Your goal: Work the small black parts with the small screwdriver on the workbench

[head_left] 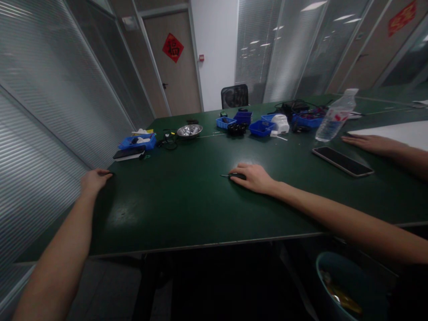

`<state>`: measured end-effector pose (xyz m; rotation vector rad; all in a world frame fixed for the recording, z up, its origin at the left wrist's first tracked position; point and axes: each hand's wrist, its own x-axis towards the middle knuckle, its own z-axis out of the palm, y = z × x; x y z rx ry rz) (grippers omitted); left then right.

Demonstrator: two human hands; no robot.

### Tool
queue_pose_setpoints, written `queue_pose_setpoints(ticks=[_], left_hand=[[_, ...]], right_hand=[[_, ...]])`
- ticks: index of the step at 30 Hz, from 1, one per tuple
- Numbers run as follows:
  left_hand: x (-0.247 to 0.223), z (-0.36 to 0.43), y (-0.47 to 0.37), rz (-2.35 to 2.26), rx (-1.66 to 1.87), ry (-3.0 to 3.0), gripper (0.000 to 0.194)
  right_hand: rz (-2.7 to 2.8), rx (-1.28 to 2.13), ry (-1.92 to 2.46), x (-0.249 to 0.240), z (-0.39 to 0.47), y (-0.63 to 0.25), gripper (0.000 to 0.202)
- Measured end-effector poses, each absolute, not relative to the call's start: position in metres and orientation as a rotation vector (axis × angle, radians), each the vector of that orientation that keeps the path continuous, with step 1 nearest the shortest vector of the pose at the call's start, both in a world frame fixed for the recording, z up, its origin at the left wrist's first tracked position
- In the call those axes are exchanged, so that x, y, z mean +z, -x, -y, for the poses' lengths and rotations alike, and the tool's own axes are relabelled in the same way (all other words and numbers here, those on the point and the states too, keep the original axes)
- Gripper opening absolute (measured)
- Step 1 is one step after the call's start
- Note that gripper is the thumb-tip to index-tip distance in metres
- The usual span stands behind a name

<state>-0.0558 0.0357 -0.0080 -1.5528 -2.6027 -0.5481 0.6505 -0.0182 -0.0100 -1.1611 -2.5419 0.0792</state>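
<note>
My right hand rests on the green table, closed over a small screwdriver with a dark handle. Its thin metal shaft points left, clear of my fingers. At the table's left side, my left hand pinches a small dark piece between thumb and fingertips; its kind is too small to make out. Bare green tabletop lies between the two hands. Beyond my left hand are a dark flat object and a blue tray of small items.
A metal bowl and blue bins stand toward the back. On the right are a water bottle, a phone and another person's hand beside white paper. A bucket stands below the table's front edge.
</note>
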Motion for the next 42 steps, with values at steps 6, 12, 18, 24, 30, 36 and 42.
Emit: queue_pose_setpoints(ticks=[6,12,18,24,30,36,42], left_hand=[[-0.004,-0.032,0.050,2.687,-0.514,1.448,0.034],[-0.007,-0.030,0.050,2.651,-0.547,1.411,0.035],[-0.006,-0.029,0.047,2.704,-0.502,1.347,0.041],[0.002,-0.024,0.035,2.777,-0.500,1.280,0.040],[0.003,-0.023,0.031,2.769,-0.507,1.280,0.038],[0.001,-0.024,0.034,2.692,-0.507,1.322,0.037],[0.000,-0.023,0.034,2.654,-0.452,1.279,0.046]], right_hand=[[2.549,0.092,1.154,-0.010,0.018,-0.651,0.040],[2.555,0.079,1.159,-0.010,0.017,-0.652,0.042],[2.543,0.075,1.157,-0.011,0.017,-0.651,0.041],[2.556,0.081,1.157,-0.011,0.016,-0.652,0.043],[2.562,0.079,1.150,-0.010,0.016,-0.652,0.043],[2.553,0.090,1.156,-0.008,0.018,-0.651,0.043],[2.548,0.073,1.164,-0.011,0.017,-0.651,0.042]])
